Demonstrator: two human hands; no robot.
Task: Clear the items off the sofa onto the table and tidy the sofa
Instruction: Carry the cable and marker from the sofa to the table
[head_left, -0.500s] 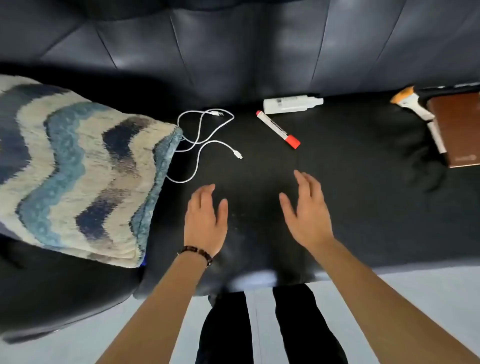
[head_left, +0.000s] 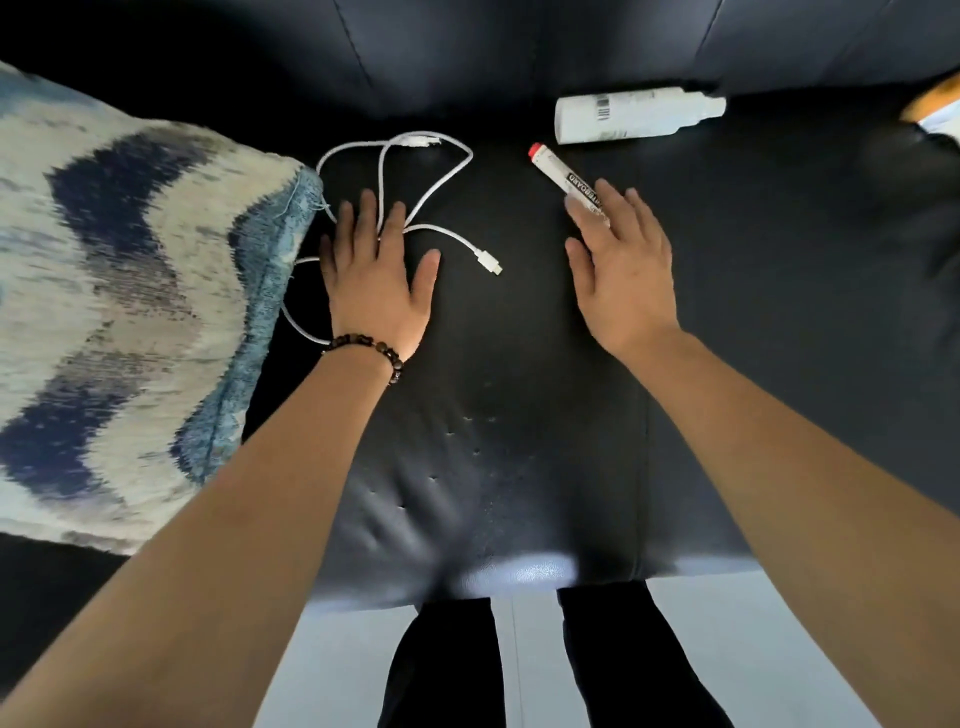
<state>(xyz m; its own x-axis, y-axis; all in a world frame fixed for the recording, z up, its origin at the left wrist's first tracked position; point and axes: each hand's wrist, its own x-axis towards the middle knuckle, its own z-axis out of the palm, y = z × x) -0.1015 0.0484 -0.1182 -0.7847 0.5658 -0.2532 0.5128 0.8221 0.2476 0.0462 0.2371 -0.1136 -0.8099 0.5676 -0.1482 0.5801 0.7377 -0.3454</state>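
On the black leather sofa seat (head_left: 519, 441) lies a loose white charging cable (head_left: 441, 171). My left hand (head_left: 376, 275), fingers spread, hovers flat over the cable's left loops, with a bead bracelet on its wrist. A white whiteboard marker (head_left: 561, 174) with a red end lies to the right; my right hand (head_left: 623, 265), open and flat, covers its lower half with the fingertips. A white bottle (head_left: 634, 114) lies on its side against the backrest. Neither hand grips anything.
A wavy blue-and-cream cushion (head_left: 130, 312) fills the left of the seat, touching the cable. An orange-and-white object (head_left: 935, 104) shows at the right edge. The pale floor (head_left: 779, 649) and my dark trousers (head_left: 447, 670) are below the seat's front edge.
Both hands have reached forward: the left now over the cable, the right over the marker. The view has moved closer, and the brown book at the right is out of frame.
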